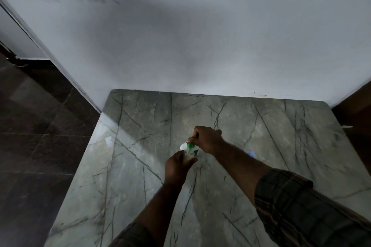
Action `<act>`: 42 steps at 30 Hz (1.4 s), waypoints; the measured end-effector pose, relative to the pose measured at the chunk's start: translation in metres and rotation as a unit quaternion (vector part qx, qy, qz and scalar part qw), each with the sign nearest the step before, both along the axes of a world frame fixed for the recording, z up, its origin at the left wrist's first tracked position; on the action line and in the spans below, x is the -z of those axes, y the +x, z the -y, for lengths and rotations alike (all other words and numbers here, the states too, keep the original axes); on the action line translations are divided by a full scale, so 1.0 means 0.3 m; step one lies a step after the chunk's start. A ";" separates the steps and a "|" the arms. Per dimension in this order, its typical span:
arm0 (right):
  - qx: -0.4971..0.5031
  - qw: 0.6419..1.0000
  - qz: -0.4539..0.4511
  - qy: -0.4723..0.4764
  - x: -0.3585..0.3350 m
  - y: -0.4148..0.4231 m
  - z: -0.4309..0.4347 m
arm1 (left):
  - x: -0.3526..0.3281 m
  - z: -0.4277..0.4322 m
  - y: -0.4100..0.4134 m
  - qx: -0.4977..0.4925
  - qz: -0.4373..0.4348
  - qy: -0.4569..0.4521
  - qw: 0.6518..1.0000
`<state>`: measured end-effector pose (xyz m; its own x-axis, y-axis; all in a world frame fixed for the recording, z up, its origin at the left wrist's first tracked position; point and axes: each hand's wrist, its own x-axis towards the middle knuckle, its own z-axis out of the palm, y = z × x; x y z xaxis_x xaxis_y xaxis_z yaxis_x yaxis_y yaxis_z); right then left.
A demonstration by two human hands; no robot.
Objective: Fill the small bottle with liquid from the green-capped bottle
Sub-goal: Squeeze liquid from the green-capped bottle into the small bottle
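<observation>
Near the middle of the grey marble table (271, 146), my left hand (177, 166) is wrapped around a clear plastic bottle (188, 155) with a white and green label. My right hand (205, 138) is closed over the bottle's top, where a sliver of the green cap (190, 138) shows under my fingers. Most of the cap is hidden by that hand. A small blue object (250, 154) lies on the table just behind my right forearm; it is blurred and partly hidden, so I cannot tell what it is. No small bottle can be made out.
A plain white wall (180, 46) rises right behind the table's far edge. Dark tiled floor (40, 136) lies to the left of the table, and a dark brown surface (357, 110) borders it on the right.
</observation>
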<state>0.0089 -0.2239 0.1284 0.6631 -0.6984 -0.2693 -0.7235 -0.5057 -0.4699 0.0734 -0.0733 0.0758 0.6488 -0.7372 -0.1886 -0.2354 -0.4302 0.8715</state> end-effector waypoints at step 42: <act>-0.005 1.000 -0.002 0.019 -0.031 -0.001 0.013 | 0.028 0.038 0.007 0.006 0.014 0.019 1.000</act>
